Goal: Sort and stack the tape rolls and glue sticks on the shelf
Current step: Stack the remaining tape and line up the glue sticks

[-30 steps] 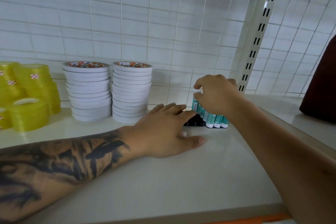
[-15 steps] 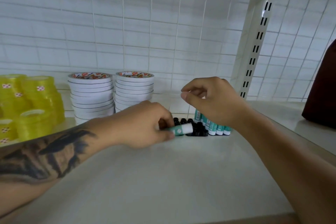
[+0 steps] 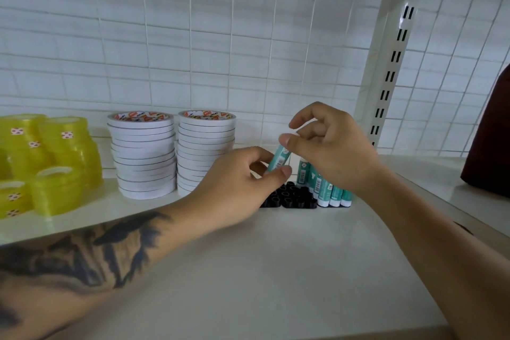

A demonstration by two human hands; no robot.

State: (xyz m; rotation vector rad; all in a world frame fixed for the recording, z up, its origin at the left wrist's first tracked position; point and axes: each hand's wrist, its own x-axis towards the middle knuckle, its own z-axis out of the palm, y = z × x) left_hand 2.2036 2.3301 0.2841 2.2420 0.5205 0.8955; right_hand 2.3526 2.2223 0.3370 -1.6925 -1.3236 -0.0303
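White wire-grid backing (image 3: 193, 36) closed off the rear of the cream shelf (image 3: 276, 270), with a slotted upright (image 3: 392, 69) at the right corner and something dark red (image 3: 491, 146) beyond it. Yellow tape rolls (image 3: 47, 163) sat piled at the far left. Beside them stood two neat stacks of white tape rolls (image 3: 143, 154), touching or nearly so, apparently already sorted by kind. Near the upright, a row of teal glue sticks (image 3: 323, 188) stood upright on their white ends, and just left of them lay a cluster of black plastic holders (image 3: 292, 196), whose empty sockets looked meant for more sticks.

Both hands met above that cluster. The left hand (image 3: 242, 188) pinched the lower part of one teal glue stick (image 3: 280, 159), held tilted and clear of the shelf. The right hand (image 3: 328, 149) had its thumb on the stick's upper end, the other fingers curled loosely above it, probably steadying or turning it to stand it with the others.
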